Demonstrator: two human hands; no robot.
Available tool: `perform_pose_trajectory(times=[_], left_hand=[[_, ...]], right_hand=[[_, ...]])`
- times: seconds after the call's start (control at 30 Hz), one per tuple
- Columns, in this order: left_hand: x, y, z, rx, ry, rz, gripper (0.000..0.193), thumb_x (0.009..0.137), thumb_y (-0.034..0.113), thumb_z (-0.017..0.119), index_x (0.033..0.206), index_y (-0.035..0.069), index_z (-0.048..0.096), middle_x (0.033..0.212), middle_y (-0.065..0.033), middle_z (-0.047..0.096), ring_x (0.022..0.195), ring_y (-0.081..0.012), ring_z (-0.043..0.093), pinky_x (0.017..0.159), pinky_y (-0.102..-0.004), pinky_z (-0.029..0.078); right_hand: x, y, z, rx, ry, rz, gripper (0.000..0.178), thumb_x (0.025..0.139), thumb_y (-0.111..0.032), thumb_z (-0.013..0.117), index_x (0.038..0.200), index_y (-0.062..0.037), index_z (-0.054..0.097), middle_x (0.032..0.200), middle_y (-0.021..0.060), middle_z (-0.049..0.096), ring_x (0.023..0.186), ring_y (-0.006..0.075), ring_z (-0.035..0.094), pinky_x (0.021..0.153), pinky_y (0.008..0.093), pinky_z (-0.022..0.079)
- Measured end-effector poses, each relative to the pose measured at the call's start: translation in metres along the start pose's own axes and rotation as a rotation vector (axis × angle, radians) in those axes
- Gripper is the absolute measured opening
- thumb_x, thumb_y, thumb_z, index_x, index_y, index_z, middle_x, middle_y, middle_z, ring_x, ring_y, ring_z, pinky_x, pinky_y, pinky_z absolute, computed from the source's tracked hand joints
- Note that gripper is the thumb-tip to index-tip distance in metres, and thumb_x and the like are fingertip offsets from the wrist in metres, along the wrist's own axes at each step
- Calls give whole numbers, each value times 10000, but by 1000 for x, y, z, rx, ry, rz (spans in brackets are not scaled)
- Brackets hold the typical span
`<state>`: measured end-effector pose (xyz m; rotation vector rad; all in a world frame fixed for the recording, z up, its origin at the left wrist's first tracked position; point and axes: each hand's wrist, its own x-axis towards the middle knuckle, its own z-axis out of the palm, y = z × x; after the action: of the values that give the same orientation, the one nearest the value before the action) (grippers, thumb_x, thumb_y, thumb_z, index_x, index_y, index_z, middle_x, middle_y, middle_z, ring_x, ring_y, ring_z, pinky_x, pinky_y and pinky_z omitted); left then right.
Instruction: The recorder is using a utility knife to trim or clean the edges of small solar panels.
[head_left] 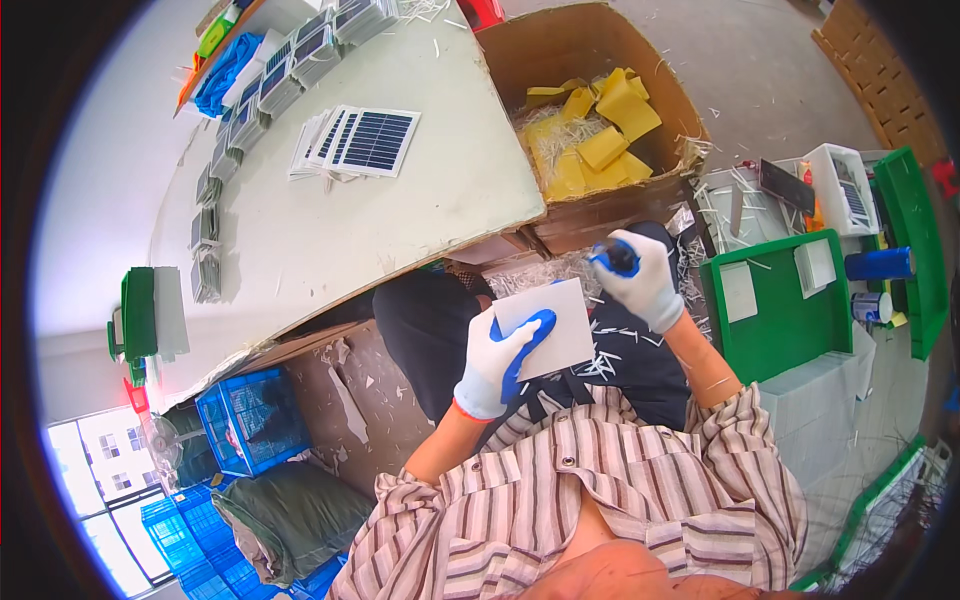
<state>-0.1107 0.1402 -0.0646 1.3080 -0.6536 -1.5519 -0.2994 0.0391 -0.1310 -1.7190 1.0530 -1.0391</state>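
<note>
My left hand [490, 365], in a white glove with a blue palm, grips a white square panel [568, 325] over my lap, its thumb lying across the plain face. To the right of the panel, and apart from it, my right hand [648, 285] is closed round a black-handled tool [620, 258] whose working end I cannot make out. Thin white strips [605, 362] lie scattered on my dark trousers. On the table, ahead and to the left, rests a fanned pile of small solar panels [372, 140] with dark cells facing up.
Stacks of similar panels [270, 90] line the white table's [450, 150] far left side. A cardboard box [560, 40] holds yellow pieces [630, 110] and white strips. At my right are a green tray [775, 330] and a blue cylinder [880, 264]. Blue crates [255, 420] stand lower left.
</note>
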Motion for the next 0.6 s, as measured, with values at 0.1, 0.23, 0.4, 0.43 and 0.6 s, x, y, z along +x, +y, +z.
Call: perform_pose_trajectory(times=[0.1,0.23,0.4,0.43,0.6], left_hand=[[3,-4,-7,-57,6,-38,347,854,80,653,1160,-76,606,1020,-90,676,883,-130,646,799,-264,520],[2,-1,-5,-33,16,-52,334,859,72,643,1157,-75,605,1005,-87,676,872,-129,648,783,-262,524],[3,-4,-3,-14,13,-34,342,860,77,650,1164,-73,605,1008,-88,676,868,-130,646,777,-261,525],[2,-4,-3,-24,18,-39,347,860,84,655,1166,-72,605,1010,-88,676,870,-129,644,777,-261,524],[1,-13,-8,125,20,35,369,856,75,642,1190,-74,593,1040,-90,669,886,-124,632,794,-254,509]], right_hand=[[-9,3,-6,295,-9,354,113,826,-89,690,867,13,665,751,35,671,658,47,577,598,238,478],[-16,-7,-12,569,-199,480,203,822,-90,700,974,44,683,809,51,701,709,59,612,681,219,507],[-17,-26,-12,259,-272,208,147,797,-108,708,874,16,690,709,38,656,617,66,590,569,230,470],[-15,-28,-12,55,-276,70,146,779,-119,716,842,10,684,679,42,639,603,64,579,563,242,461],[-14,-17,-2,58,-185,-127,193,733,-130,731,815,17,637,607,106,549,524,159,487,551,302,445]])
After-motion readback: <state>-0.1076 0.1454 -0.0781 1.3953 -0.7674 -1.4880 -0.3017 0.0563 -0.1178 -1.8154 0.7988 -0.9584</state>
